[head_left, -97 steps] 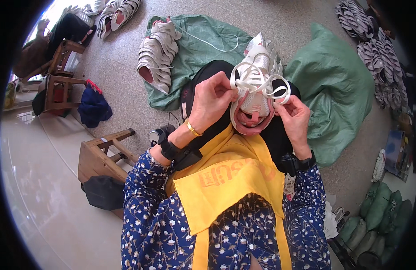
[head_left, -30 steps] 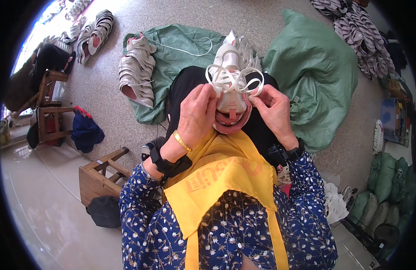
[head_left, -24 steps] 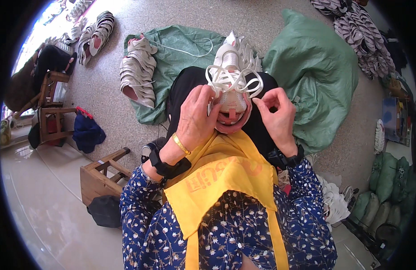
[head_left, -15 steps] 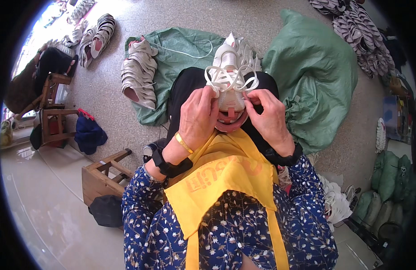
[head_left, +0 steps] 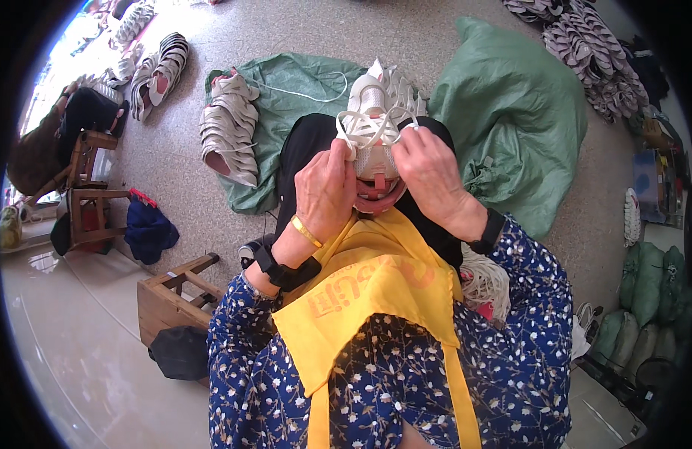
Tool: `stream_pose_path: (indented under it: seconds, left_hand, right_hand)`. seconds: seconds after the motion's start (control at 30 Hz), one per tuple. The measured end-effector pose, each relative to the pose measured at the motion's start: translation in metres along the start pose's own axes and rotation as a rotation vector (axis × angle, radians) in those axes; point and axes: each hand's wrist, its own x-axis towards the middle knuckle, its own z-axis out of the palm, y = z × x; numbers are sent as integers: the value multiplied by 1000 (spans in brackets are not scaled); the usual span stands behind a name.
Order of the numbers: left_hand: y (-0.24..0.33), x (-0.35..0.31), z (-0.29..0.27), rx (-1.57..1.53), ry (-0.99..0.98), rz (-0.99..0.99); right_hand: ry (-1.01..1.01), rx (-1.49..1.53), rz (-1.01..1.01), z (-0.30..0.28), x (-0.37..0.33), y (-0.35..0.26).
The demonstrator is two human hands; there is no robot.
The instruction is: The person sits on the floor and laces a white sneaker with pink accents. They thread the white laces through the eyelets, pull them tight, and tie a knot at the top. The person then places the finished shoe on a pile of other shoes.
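Note:
A white sneaker upper [head_left: 373,163] with a pink collar lies toe-away across my lap. White shoelace [head_left: 370,130] criss-crosses its front, with loose loops standing out on both sides. My left hand [head_left: 327,185] is closed at the upper's left eyelet edge, thumb and finger pinched where the lace passes. On the other side my right hand [head_left: 433,179] is closed, its fingertips pinching the lace by the right eyelets. The exact grip of the right fingertips is partly hidden by the hand.
A stack of white uppers [head_left: 230,135] lies on a green sheet [head_left: 286,93] to the left. A full green sack [head_left: 514,120] stands at the right. Wooden stools [head_left: 162,307] are at the left, and piled uppers [head_left: 596,60] at the far right.
My right hand has moved up and inward from the eyelet edge to the lace, and the right loop is drawn smaller. My left hand stays at the left edge.

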Motion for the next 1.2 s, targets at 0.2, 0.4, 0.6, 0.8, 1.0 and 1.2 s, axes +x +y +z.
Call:
stream_pose_path:
  seconds: [0.2,0.4,0.6,0.8,1.0,1.2]
  left_hand:
    - [0,0,1,-35,2,-24]
    - [-2,0,-1,-47,-15,-40]
    - [-4,1,1,-68,-19,-70]
    - [-8,0,4,-129,4,-109]
    - [-7,2,4,-147,14,-139]
    - [-1,7,0,-240,-1,-207]
  right_hand:
    - [149,196,-125,9,-9,6]
    - [121,656,-123,2,-25,-34]
    - [103,958,287,7,-25,-47]
    - [148,712,307,19,3,-40]
    - [84,566,225,37,22,-35]
    - [42,549,286,8,17,-36]
